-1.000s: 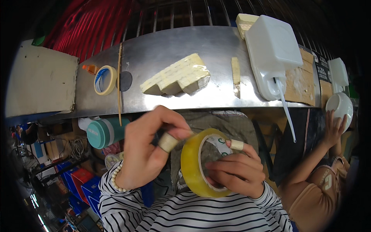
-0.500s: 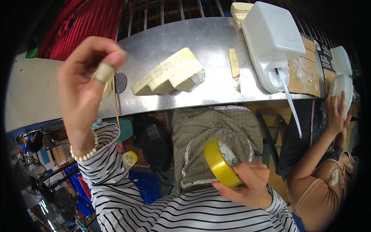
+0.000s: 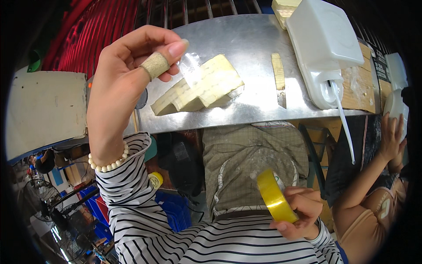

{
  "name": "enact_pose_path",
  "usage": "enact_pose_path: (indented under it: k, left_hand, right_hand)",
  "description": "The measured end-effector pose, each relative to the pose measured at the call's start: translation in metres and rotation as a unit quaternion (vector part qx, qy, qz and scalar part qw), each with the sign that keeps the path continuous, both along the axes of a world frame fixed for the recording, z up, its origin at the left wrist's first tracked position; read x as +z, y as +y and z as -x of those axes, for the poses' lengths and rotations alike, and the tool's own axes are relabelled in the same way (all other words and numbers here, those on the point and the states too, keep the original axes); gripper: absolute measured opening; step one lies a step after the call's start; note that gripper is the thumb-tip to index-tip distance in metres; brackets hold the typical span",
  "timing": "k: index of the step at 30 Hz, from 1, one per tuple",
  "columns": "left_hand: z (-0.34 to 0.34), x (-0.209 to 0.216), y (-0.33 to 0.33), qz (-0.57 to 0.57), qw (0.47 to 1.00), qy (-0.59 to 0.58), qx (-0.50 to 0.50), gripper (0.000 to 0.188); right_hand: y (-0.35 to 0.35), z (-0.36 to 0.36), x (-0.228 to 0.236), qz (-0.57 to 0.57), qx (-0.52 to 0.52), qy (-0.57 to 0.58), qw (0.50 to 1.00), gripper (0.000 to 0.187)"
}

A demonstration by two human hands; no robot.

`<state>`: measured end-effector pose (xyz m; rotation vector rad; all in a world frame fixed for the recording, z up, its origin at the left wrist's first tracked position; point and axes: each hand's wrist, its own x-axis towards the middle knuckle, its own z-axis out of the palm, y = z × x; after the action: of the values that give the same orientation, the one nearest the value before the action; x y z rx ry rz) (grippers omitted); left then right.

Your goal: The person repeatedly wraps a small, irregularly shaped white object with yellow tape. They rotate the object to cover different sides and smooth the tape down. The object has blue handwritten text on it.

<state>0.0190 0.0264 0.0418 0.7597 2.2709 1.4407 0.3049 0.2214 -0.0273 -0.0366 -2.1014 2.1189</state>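
Our left hand (image 3: 127, 75) is raised above the bench with thumb and forefinger pinched shut on the free end of a clear tape strip (image 3: 190, 66); a beige wrap (image 3: 154, 66) covers the thumb (image 3: 161, 59) at the pinch. Our right hand (image 3: 299, 211) sits low, near the body, fingers closed around the yellow tape roll (image 3: 274, 198), which stands on edge in the grip. The strip between the two hands is nearly transparent, and we cannot trace its full run. To do this pull well, in our judgement, we keep the pinch firm on the very end, hold the roll loosely enough to turn, and draw in a straight line so the strip does not twist or fold onto itself. Beyond the raised hand lies the metal bench (image 3: 246, 48), carrying a pale notched wooden block (image 3: 198, 88), a thin wooden stick (image 3: 278, 70) and a white plastic jug (image 3: 323, 42) with a spout tube. At the right edge, another person's hand (image 3: 391, 136) reaches up, well apart from ours.
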Motion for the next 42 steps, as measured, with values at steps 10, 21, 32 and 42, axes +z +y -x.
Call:
enact_pose_path:
  k: [10, 21, 32, 42]
  left_hand:
    - [0.011, -0.019, 0.002, -0.007, 1.0, -0.002, 0.004, 0.017]
    - [0.012, -0.023, -0.001, 0.016, 1.0, -0.006, 0.018, 0.017]
    - [0.012, -0.027, -0.001, 0.002, 1.0, 0.0, 0.014, 0.019]
    - [0.013, -0.031, 0.0, 0.018, 1.0, -0.001, 0.015, 0.018]
  right_hand:
    - [-0.004, 0.004, 0.004, 0.048, -0.016, 0.004, 0.999, 0.034]
    - [-0.007, 0.003, 0.0, 0.059, -0.024, -0.012, 0.998, 0.034]
    - [-0.006, 0.001, -0.001, 0.052, -0.021, -0.01, 0.998, 0.033]
    - [-0.005, -0.001, -0.003, 0.055, -0.029, -0.029, 0.998, 0.035]
